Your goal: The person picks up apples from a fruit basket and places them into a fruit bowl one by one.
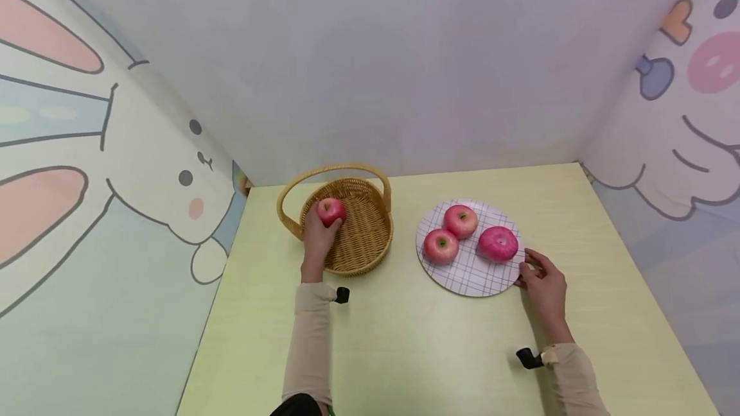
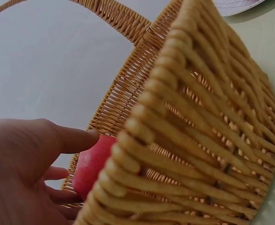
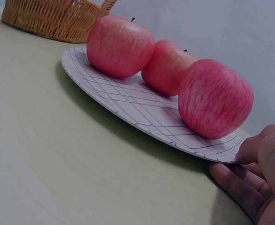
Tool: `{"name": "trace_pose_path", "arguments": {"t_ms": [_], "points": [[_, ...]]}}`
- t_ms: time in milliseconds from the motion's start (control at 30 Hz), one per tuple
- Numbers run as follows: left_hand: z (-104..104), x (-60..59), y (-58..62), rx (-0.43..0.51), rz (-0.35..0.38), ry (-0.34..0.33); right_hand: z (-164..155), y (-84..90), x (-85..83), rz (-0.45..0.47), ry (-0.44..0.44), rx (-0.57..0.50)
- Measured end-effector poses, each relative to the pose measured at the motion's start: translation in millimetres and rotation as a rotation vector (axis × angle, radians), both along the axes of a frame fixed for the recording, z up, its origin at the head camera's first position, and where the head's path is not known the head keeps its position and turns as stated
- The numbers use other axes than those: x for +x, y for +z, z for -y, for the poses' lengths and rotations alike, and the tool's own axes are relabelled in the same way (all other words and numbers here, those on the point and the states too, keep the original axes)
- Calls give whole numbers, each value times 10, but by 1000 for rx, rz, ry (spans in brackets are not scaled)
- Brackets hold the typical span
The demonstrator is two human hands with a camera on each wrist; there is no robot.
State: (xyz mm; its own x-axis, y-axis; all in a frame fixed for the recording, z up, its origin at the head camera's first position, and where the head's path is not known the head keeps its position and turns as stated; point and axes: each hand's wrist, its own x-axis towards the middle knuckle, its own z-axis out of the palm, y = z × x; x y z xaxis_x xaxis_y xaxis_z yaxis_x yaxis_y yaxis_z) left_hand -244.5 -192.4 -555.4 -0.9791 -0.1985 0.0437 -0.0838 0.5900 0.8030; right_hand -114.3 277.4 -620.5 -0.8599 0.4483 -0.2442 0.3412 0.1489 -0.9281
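My left hand [image 1: 319, 234] grips a red apple [image 1: 331, 211] inside the left part of the wicker basket [image 1: 363, 236], thumb on one side and fingers on the other. In the left wrist view the basket's woven wall [image 2: 189, 136] hides part of that apple [image 2: 93, 164]. At the right, my right hand [image 1: 545, 289] pinches the rim of a round white plate [image 1: 462, 281] with a checked line pattern, thumb on top and fingers beneath. Three apples rest on the plate: two side by side at its left [image 1: 441, 246] and a deeper pink one [image 1: 498, 244] near my right hand.
The basket's arched handle [image 1: 335, 169] rises over its far side. Both basket and plate are on a pale yellow table [image 1: 405, 352], with a grey wall [image 1: 405, 82] behind it. Cartoon-printed panels [image 1: 167, 165] flank the table left and right.
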Motion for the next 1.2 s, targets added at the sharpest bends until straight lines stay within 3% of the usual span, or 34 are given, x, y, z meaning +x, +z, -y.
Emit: {"name": "trace_pose_path", "arguments": {"t_ms": [300, 667, 967, 1200], "points": [[36, -117, -17, 49, 56, -12, -25, -26, -9, -4, -10, -5], [85, -173, -171, 109, 12, 12, 8, -21, 13, 3, 3, -2], [91, -197, -209, 113, 5, 31, 18, -34, 15, 6, 6, 6], [73, -208, -229, 104, -42, 26, 8, -45, -1, 6, -1, 13]]}}
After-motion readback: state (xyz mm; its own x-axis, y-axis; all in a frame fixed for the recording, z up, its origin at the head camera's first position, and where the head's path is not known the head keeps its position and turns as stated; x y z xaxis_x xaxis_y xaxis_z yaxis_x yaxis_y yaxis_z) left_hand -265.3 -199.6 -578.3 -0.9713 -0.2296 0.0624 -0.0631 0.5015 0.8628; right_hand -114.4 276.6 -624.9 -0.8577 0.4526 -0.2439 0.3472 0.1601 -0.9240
